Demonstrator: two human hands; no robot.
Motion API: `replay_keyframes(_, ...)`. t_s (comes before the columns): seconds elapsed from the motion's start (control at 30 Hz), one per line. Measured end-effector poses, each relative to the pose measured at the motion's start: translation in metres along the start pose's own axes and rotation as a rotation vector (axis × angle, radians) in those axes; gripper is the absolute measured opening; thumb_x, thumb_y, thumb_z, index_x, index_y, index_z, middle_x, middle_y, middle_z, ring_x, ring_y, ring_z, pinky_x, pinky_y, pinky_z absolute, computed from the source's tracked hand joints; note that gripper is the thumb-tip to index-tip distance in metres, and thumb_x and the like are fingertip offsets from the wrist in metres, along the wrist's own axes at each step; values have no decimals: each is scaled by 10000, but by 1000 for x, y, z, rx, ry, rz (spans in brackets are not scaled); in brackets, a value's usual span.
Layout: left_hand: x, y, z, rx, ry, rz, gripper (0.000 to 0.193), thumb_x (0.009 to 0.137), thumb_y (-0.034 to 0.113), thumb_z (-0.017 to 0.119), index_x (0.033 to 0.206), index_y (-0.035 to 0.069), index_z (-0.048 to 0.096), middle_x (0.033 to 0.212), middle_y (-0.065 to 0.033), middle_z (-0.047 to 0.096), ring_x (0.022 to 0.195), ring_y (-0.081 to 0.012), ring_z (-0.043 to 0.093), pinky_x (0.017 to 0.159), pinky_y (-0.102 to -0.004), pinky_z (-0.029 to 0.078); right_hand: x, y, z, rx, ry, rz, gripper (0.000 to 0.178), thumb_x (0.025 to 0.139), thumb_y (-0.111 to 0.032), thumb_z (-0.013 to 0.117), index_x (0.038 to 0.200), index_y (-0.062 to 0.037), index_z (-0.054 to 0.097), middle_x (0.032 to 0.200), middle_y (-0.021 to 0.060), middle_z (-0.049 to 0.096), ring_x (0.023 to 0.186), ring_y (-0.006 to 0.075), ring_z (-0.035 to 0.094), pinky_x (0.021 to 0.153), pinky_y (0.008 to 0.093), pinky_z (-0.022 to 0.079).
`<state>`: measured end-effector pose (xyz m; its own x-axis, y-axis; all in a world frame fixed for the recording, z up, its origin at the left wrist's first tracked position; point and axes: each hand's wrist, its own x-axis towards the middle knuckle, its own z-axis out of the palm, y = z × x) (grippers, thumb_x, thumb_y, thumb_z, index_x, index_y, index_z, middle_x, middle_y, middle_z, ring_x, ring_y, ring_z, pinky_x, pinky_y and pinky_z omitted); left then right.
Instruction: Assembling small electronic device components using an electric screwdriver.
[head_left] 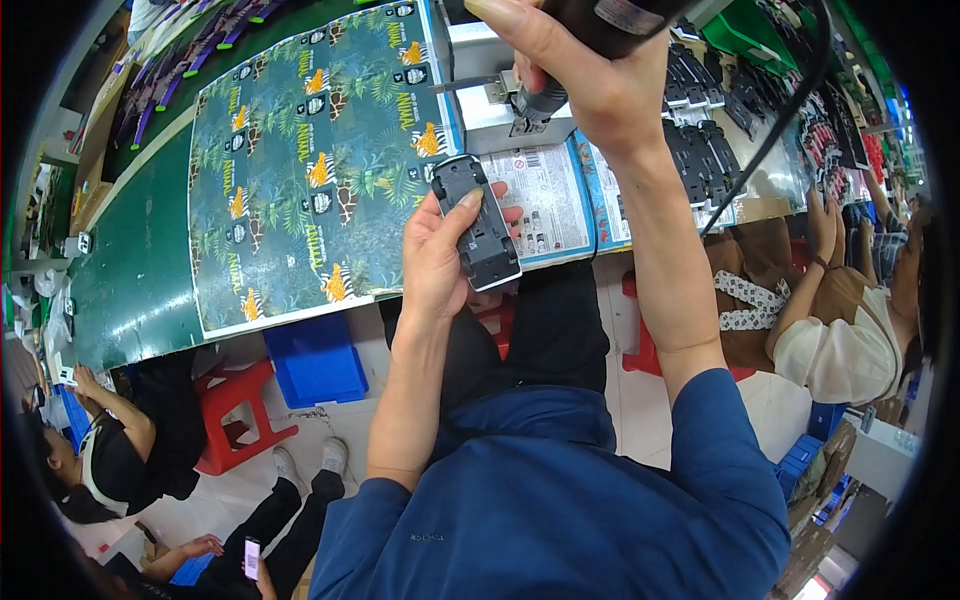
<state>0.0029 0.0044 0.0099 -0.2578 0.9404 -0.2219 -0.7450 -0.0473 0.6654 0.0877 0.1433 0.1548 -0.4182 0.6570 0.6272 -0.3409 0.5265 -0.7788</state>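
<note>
Well, left hand [436,245]: gripped black base [484,244] in front of metal box [490,138]
Right hand [602,88]: clutched black tool [598,28] over metal box

The dark handheld tool [610,22] runs past the top edge, so its upper end is cut off; the right hand [592,90] around it hides part of its body. Most of the left hand's [434,250] fingers disappear behind the black car-shaped piece [492,255]. Writing on the printed sheet [550,200] and the phone [252,557] is too small to read.
</note>
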Motion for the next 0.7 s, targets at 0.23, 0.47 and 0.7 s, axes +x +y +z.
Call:
replay_keyframes(0.23,2,-3,-6,4,6,19,211,974,83,591,1155,-25,579,1079,-190,696,908,-243,728,748,-369,640,13,2,0,-99,-15,110,266,875,-151,762,665,-47,636,503,-7,565,398,71,522,383,225,397)
replay_keyframes(0.47,1,-5,2,78,53,37,245,966,82,611,1181,-29,581,1141,-200,681,974,-284,715,790,-401,635,-20,-11,-18,419,93,244,140,947,-130,633,844,-42,600,584,34,535,434,149,514,458,292,454)
replay_keyframes(0.7,-1,-10,3,127,12,74,297,947,63,631,1227,-20,578,1155,-173,686,928,-248,727,753,-348,629,-46,6,-2,421,-91,51,138,981,-178,561,966,-44,532,712,51,518,575,147,530,616,334,481)
